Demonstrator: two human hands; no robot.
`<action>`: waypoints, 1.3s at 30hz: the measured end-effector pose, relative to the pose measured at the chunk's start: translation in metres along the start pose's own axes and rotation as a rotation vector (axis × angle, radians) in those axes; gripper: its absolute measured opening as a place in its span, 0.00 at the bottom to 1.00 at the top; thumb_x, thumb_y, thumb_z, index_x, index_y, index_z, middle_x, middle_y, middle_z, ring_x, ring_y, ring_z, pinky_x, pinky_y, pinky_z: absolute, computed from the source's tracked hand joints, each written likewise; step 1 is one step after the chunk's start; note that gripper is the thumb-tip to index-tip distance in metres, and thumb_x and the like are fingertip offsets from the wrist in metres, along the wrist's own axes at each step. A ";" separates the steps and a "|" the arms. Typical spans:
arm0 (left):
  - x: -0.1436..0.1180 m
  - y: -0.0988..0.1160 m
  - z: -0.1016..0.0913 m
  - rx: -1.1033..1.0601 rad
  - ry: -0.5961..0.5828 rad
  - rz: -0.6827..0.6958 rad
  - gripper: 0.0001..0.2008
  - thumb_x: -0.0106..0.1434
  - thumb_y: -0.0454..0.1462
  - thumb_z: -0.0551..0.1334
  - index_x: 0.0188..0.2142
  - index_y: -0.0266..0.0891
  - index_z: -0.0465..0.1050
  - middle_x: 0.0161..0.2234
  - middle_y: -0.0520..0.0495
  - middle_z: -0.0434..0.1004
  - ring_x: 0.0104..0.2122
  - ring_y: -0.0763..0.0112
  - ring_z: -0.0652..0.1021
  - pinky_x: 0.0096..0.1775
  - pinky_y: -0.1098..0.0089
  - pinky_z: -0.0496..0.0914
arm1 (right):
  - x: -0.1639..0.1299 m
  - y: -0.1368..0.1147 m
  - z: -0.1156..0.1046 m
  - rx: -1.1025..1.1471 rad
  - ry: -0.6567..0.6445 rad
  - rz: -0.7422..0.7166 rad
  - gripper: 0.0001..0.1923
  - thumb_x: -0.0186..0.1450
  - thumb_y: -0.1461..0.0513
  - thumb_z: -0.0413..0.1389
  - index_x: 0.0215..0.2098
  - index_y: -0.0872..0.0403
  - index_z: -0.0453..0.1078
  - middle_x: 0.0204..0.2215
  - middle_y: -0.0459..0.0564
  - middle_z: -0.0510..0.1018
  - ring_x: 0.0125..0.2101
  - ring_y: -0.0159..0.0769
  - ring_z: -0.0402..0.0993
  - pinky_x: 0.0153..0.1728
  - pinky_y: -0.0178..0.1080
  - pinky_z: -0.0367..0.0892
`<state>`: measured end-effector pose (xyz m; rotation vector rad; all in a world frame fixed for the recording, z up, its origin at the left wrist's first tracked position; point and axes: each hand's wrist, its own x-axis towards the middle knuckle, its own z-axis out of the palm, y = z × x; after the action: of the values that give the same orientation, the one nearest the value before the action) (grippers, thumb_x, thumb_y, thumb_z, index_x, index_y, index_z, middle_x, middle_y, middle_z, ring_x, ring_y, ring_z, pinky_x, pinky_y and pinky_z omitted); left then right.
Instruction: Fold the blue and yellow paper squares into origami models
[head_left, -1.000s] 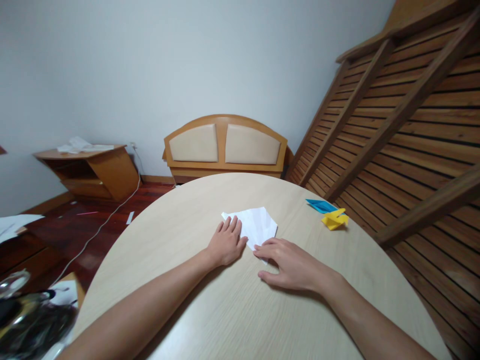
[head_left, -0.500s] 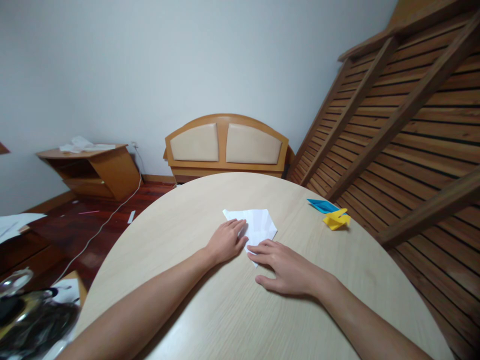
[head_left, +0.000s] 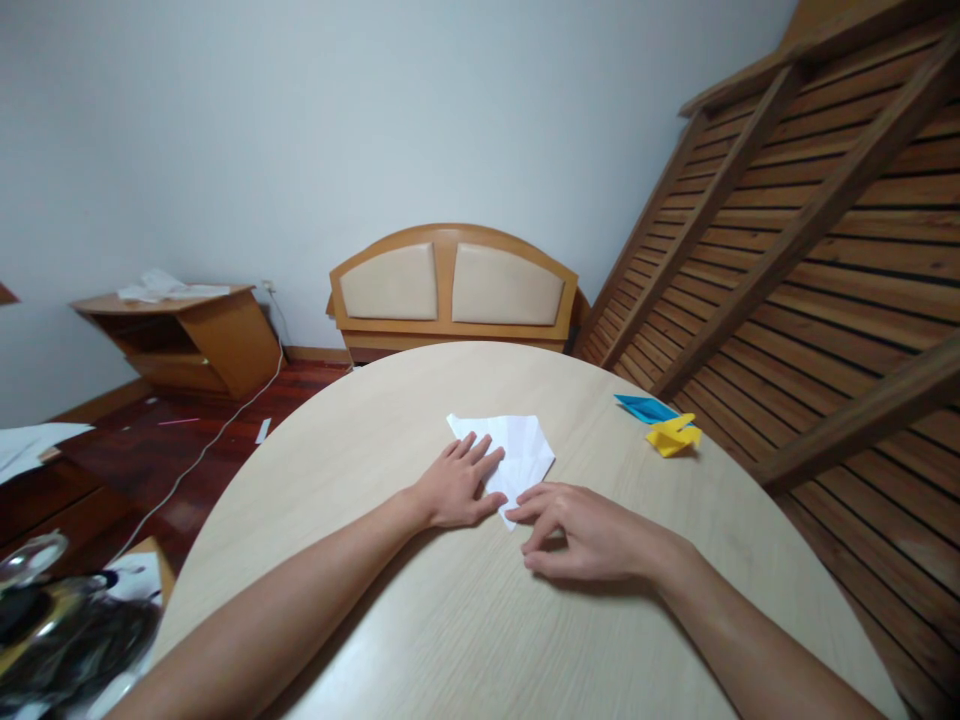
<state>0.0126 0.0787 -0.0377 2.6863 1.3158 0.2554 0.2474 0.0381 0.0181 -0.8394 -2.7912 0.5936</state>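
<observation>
Pressing flat on the left part of the paper (head_left: pixel 525 447) with the left hand (head_left: pixel 452 489), fingers spread and palm down — holding the folded white sheet against the table (head_left: pixel 420 620). Touching the sheet's near corner with the right hand (head_left: pixel 589 535), fingers curled and drawn together; cannot tell whether pinching the corner or only pushing on it. Lying near the table's middle, slightly toward the far side, partly under the left fingers.

Likely risks, judged from this pose: sliding of the sheet on the smooth top if the left palm eases while the right fingertips drag — giving a crooked crease. Tearing or crumpling of the thin near corner under too hard a nip. Springing open of the layered folds if weight lifts off too early. Sitting well apart near the right rim, the blue piece (head_left: pixel 645 408) and yellow piece (head_left: pixel 673 437), touching each other — open to a knock off the edge from a wide sweep of the right forearm.
</observation>
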 end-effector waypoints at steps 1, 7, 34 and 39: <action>0.000 -0.001 0.000 -0.002 -0.004 0.007 0.37 0.67 0.57 0.52 0.68 0.39 0.52 0.70 0.37 0.47 0.68 0.44 0.50 0.64 0.46 0.51 | -0.002 0.002 -0.002 0.026 0.000 0.002 0.06 0.63 0.60 0.59 0.33 0.47 0.81 0.47 0.45 0.81 0.49 0.40 0.75 0.52 0.40 0.65; 0.001 -0.006 0.003 -0.065 0.015 0.084 0.42 0.65 0.57 0.55 0.70 0.39 0.47 0.69 0.39 0.48 0.68 0.47 0.51 0.65 0.47 0.50 | -0.009 0.026 -0.008 -0.086 0.123 0.059 0.19 0.62 0.63 0.57 0.51 0.47 0.76 0.54 0.50 0.77 0.56 0.45 0.70 0.60 0.49 0.58; 0.002 0.005 -0.010 -0.228 0.027 0.443 0.18 0.69 0.43 0.57 0.54 0.44 0.75 0.59 0.44 0.70 0.58 0.59 0.71 0.62 0.59 0.62 | -0.005 0.049 0.007 -0.202 0.172 0.044 0.14 0.64 0.66 0.52 0.43 0.47 0.77 0.49 0.49 0.80 0.52 0.43 0.72 0.62 0.58 0.50; 0.002 0.007 -0.011 -0.256 0.010 0.472 0.17 0.70 0.43 0.55 0.54 0.47 0.75 0.60 0.45 0.69 0.59 0.60 0.71 0.62 0.60 0.62 | -0.004 0.045 0.005 -0.247 0.217 0.020 0.12 0.64 0.66 0.51 0.38 0.49 0.76 0.46 0.48 0.81 0.56 0.46 0.68 0.63 0.59 0.46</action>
<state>0.0169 0.0767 -0.0259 2.7262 0.5812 0.4519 0.2713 0.0685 -0.0049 -0.9164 -2.6917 0.1486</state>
